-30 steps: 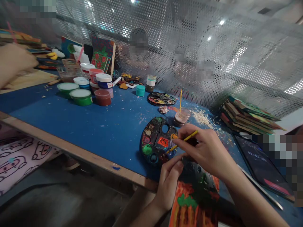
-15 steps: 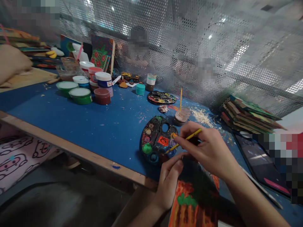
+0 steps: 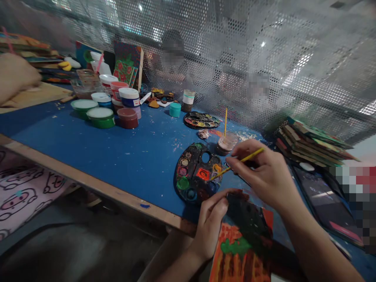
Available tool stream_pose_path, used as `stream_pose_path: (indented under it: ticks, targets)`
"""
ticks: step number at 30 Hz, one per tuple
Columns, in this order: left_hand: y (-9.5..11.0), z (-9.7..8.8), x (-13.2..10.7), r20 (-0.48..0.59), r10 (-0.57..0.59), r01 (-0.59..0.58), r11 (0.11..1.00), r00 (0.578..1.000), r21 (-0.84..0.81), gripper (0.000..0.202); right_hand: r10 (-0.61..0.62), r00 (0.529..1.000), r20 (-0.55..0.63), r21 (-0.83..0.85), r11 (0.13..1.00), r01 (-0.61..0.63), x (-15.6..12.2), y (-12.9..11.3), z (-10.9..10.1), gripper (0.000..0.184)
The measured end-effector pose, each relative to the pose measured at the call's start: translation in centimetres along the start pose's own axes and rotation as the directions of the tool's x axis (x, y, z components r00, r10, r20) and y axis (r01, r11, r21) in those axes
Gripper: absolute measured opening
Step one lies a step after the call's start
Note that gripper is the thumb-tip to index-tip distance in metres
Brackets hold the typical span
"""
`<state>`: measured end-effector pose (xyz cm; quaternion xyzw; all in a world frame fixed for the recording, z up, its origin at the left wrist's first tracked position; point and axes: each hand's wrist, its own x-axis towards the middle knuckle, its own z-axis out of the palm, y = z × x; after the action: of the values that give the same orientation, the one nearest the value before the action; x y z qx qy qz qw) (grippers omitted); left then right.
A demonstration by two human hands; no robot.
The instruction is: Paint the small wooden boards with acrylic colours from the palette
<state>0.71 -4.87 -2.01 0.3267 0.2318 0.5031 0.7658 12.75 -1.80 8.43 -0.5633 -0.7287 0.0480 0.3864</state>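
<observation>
Pinched in my right hand is a thin yellow paintbrush, its tip low over the right part of a dark paint palette. The palette has round wells of green, orange, blue and other paints, and a patch of bright orange-red in its middle. My left hand grips the upper left edge of a painted board, tilted at the table's front edge. Orange stripes, a green shape and a dark area cover the board. Part of its right side lies in the shadow of my right arm.
Behind the palette stand a cup of murky water with a brush in it and a second palette. Paint tubs cluster at the left, near another person's hand. A phone and stacked boards are at the right.
My right hand has moved slightly right and up with the paintbrush, uncovering the orange well. The brush tip has shifted from near the blue well toward the orange-red patch. My left hand keeps its hold.
</observation>
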Motion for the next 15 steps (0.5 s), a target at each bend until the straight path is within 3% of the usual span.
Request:
stream_pose_path:
  ticks: [5,10,12,13,15]
  targets:
    - [0.0,-0.3,-0.1,0.000,-0.027,0.027,0.999,1.000,0.028,0.030,0.064,0.991,0.118,0.033,0.997,-0.068,0.7,1.8,1.0,0.016]
    - [0.1,-0.3,-0.1,0.018,-0.028,0.028,0.999,0.999,0.027,0.033,0.070,0.992,0.101,0.048,0.996,-0.075,0.6,2.0,0.9,0.016]
    - [0.1,-0.3,-0.1,0.032,-0.016,0.014,0.999,0.999,0.037,0.033,0.069,0.998,0.011,0.095,0.993,-0.069,0.7,1.8,-0.2,0.015]
    - [0.1,-0.3,0.0,0.042,-0.008,0.006,0.999,0.999,0.038,0.033,0.066,0.993,-0.098,0.120,0.991,-0.054,1.0,1.7,-1.0,0.014]
    - [0.2,-0.3,0.0,0.070,0.025,-0.027,0.999,0.997,0.039,0.030,0.054,0.925,-0.377,0.131,0.991,-0.004,1.9,2.0,-2.9,0.012]
